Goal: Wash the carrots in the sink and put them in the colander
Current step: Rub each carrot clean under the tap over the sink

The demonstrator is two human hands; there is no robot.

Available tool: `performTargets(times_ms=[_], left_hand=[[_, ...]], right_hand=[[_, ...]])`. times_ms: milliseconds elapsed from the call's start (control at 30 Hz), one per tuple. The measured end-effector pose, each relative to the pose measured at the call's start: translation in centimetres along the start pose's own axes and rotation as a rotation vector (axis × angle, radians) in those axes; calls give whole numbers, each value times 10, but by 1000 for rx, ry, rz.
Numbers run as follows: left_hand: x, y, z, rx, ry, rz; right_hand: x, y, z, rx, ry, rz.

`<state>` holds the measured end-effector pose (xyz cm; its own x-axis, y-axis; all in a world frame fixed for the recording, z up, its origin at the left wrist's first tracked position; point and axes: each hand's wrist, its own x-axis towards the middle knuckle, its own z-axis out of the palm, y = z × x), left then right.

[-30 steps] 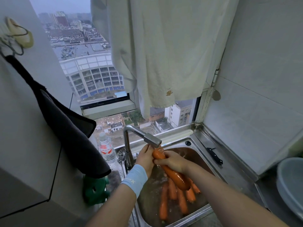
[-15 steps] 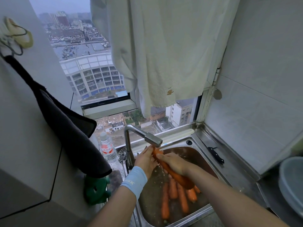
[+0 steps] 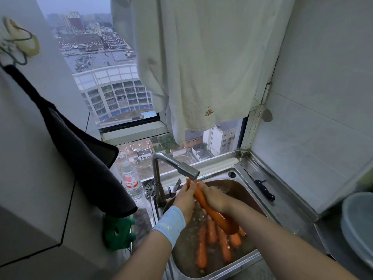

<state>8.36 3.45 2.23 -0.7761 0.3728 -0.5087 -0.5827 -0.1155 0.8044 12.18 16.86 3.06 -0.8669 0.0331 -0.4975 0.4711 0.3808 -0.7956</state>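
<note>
Both hands are over the sink [image 3: 235, 170], directly below the faucet [image 3: 175, 165] spout that rises from the sink's rear left corner.

The right hand [image 3: 214, 197] has its fingers curled round the upper half of a large carrot [image 3: 219, 216]. The left hand [image 3: 184, 199], with a light blue wristband [image 3: 170, 223] on its wrist, closes on the same carrot from the other side, fingertips reaching the thin end. The carrot is clamped between the two hands. It slants, thin end up at the spout and thick end down and toward the sink's front, above the water.

About five more carrots [image 3: 211, 232] lie lengthwise in the sink basin, in bubbly water, beneath the held one.

A black-handled knife [image 3: 264, 189] lies on the steel ledge along the sink's right side. A pale round container [image 3: 356, 225] stands farther right of the sink, cut by the frame edge; whether it is the colander cannot be told. At the sink's left rear stand a clear water bottle [image 3: 131, 181] and a small metal strainer [image 3: 149, 190]. A green object [image 3: 117, 233] sits left of the sink. A dark cloth [image 3: 80, 154] hangs above that side, and a white towel [image 3: 201, 67] hangs over the window behind the sink.
</note>
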Motion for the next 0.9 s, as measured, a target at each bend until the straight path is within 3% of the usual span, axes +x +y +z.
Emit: performTargets(times_ms=[167,300,533,633,900], left_hand=[[10,2,0,205,98,-24],[23,11,-1,79,230,-45],[38,15,-11,47,317,-65],[29,16,-16,42,240,-77],[11,15,-31,230,-71,-225]], right_hand=[[2,-4,6,92,-14,22],[8,-2,10,186,-83,-35],[15,-9,12,-123,-69,-49],[15,-9,19,-200,-40,-55],[25,-27,35,1,141,-97]])
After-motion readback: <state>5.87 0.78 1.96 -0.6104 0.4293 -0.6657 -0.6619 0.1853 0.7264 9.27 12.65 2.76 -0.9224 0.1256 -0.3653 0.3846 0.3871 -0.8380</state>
